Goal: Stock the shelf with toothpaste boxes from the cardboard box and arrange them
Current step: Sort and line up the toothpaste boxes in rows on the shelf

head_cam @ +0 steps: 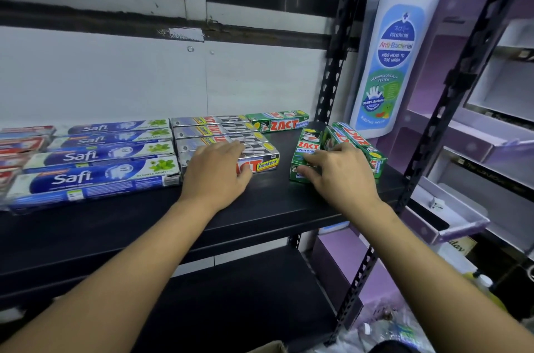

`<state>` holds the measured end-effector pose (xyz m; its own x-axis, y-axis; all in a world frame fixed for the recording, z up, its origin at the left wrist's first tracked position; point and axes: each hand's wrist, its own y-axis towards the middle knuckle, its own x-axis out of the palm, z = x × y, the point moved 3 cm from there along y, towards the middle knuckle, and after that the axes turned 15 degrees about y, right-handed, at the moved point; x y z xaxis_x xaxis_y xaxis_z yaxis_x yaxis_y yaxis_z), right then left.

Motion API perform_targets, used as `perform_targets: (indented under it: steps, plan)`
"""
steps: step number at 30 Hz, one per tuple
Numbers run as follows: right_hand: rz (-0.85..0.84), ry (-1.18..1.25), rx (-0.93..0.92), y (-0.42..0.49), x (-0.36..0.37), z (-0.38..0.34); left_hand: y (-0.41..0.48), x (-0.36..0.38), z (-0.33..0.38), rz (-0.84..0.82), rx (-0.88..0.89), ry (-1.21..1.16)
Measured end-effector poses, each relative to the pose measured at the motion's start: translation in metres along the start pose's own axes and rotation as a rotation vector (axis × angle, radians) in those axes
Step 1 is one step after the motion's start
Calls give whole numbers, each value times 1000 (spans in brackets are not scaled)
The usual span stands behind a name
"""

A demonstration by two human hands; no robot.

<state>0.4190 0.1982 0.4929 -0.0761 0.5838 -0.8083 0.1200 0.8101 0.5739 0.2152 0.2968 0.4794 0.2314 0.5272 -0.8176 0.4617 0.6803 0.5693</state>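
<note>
On the black shelf (260,208) lie rows of toothpaste boxes. Blue Safi boxes (95,176) fill the left part, with red boxes (20,144) at the far left edge. Silver Zact Smokers boxes (213,130) sit in the middle; my left hand (216,176) rests on the front one (263,163) with fingers laid over it. A green Zact box (277,121) lies at the back. Right of the gap stand two groups of green Zact boxes (361,144). My right hand (338,173) grips the nearer green box (307,147) with curled fingers.
A large cardboard wash-bottle display (390,63) stands right of the shelf's black upright (332,63). Purple display racks (462,150) fill the right side. A lower black shelf (245,295) sits below. A cardboard corner (271,347) shows at the bottom edge.
</note>
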Motion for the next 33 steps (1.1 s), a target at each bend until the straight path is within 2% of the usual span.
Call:
perform_targets:
  steps: [8, 16, 20, 24, 28, 33]
  plan:
    - [-120, -22, 84, 64, 22, 1, 1, 3, 0, 1, -13, 9]
    - [-63, 271, 267, 99, 59, 6, 1, 3, 1, 7, -11, 6]
    - [-22, 351, 293, 116, 78, 13, 2, 4, 1, 4, -12, 13]
    - [-34, 315, 269, 122, 86, 15, 2, 5, 1, 1, -16, 27]
    - [-124, 407, 205, 115, 91, 20, 2, 7, 0, -11, -12, 37]
    - [-106, 376, 136, 117, 101, 27, 1, 4, 0, -11, -18, 27]
